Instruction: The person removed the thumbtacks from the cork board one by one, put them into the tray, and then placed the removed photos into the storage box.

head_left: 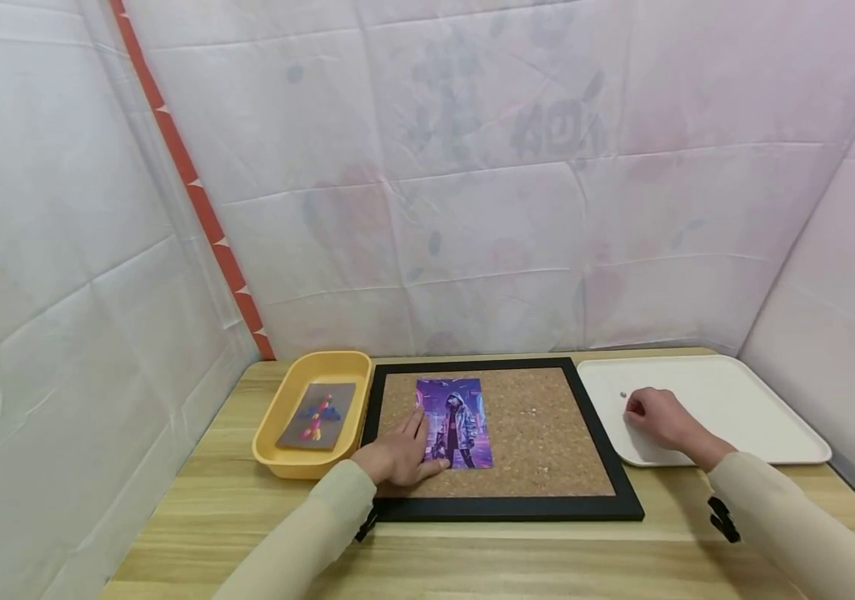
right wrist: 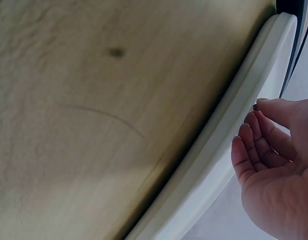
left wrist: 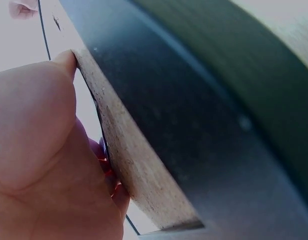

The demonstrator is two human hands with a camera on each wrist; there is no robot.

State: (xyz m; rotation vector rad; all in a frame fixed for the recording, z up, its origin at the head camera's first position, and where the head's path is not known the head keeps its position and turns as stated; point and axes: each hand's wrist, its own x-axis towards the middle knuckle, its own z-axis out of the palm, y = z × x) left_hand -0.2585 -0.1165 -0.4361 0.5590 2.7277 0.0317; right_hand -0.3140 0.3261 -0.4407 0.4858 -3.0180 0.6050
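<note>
My left hand (head_left: 402, 452) lies spread over the lower left of a purple poster card (head_left: 461, 425) with a hooded figure, pressing it onto a black-framed cork board (head_left: 540, 433). In the left wrist view, the left palm (left wrist: 39, 135) is beside the board's black frame (left wrist: 159, 100). Over the left part of a white tray (head_left: 735, 408), my right hand (head_left: 663, 419) has thumb and index finger together. Between those tips, the right wrist view shows a tiny dark, pin-like piece (right wrist: 255, 107), too small to make out well. Another tiny metallic piece (head_left: 622, 394) lies on the tray beside the hand.
A yellow bin (head_left: 270, 442) at the left holds a grey-brown card (head_left: 315, 417) with a colourful picture. Everything stands on a wood-grain table (head_left: 472, 558). White sheeting (head_left: 472, 208) encloses the back and both sides.
</note>
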